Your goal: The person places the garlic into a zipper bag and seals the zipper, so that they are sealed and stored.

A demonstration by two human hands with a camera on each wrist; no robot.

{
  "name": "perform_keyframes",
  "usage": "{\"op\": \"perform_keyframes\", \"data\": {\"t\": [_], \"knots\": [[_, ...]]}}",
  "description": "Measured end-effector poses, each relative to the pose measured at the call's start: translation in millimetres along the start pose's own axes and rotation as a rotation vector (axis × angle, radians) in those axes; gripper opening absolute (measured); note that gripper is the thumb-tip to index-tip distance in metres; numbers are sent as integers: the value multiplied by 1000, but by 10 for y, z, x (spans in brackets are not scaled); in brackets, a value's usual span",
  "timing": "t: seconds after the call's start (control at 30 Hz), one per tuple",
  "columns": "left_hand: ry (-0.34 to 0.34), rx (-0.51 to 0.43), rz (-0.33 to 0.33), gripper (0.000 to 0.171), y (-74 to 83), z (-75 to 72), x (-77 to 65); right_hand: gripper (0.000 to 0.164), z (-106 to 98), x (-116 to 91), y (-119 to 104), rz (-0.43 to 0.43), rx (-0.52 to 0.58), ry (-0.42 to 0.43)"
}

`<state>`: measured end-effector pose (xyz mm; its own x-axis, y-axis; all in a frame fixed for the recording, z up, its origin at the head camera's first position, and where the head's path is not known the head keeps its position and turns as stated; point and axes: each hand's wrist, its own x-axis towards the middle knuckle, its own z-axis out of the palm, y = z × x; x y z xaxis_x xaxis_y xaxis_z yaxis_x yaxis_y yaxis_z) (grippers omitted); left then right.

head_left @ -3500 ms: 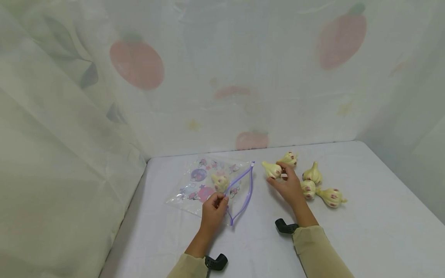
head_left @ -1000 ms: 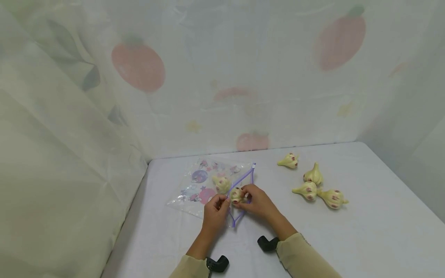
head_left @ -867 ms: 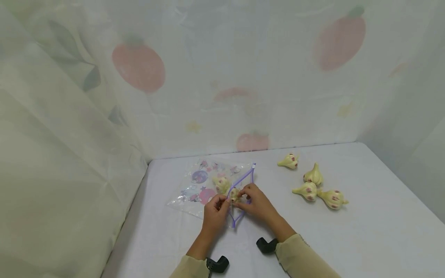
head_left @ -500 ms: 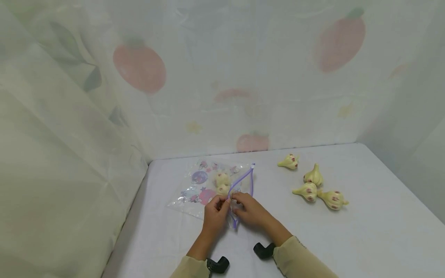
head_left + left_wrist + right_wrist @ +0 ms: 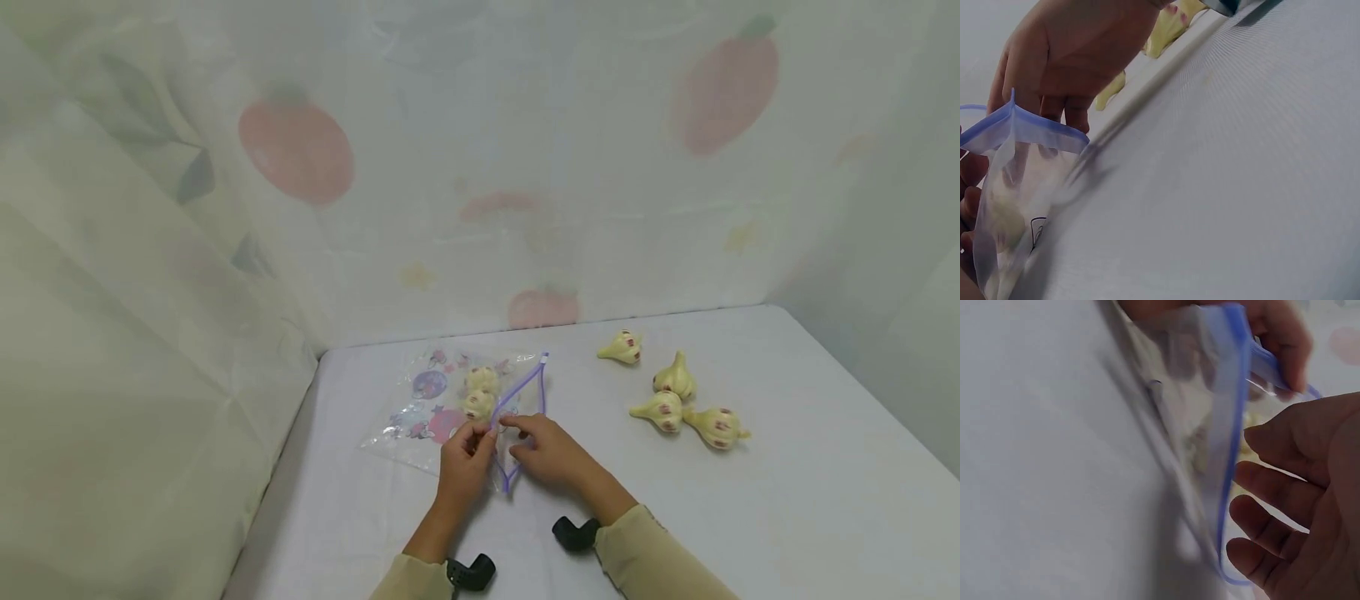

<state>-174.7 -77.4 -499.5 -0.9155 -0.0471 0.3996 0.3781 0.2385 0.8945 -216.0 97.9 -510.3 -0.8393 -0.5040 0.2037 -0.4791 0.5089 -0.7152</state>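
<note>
A clear zip bag (image 5: 408, 417) with a purple zipper edge and pastel prints lies on the table. Inside are two garlic bulbs, one (image 5: 482, 379) just behind the other (image 5: 477, 406). My left hand (image 5: 463, 462) pinches the upper edge of the bag's mouth, which gapes toward the right. Right at that mouth is my right hand (image 5: 557, 454), its fingers loosely bent and nothing between them. The right wrist view shows those fingers (image 5: 1266, 481) spread beside the blue-purple zipper strip (image 5: 1235, 419). In the left wrist view a pale bulb (image 5: 1007, 219) shows through the plastic.
Several more garlic bulbs lie right of the bag: one (image 5: 622, 347) at the back, with a cluster (image 5: 663, 412) nearer. Patterned curtains (image 5: 420, 167) hang behind and left of the white table (image 5: 787, 500). A black wrist device (image 5: 576, 534) sits at each sleeve.
My right hand has brought a garlic bulb from the right into the bag, let go of it and drawn back slightly to the mouth. My left hand has kept its pinch.
</note>
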Motion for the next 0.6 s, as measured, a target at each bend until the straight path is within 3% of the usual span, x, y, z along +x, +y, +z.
{"op": "perform_keyframes", "data": {"t": [0.13,0.3,0.5,0.6], "knots": [[-3,-7,-20,7,-8,6,1,40,-206,-31,6,39,-7,42],[-13,-12,-40,6,-26,45,12,39,-550,-143,76,70,-62,157],[-14,6,-23,6,-23,64,48,41,-1019,-334,279,111,-147,291],[-16,5,-25,8,-33,67,56,42,-1237,-455,407,175,-168,354]]}}
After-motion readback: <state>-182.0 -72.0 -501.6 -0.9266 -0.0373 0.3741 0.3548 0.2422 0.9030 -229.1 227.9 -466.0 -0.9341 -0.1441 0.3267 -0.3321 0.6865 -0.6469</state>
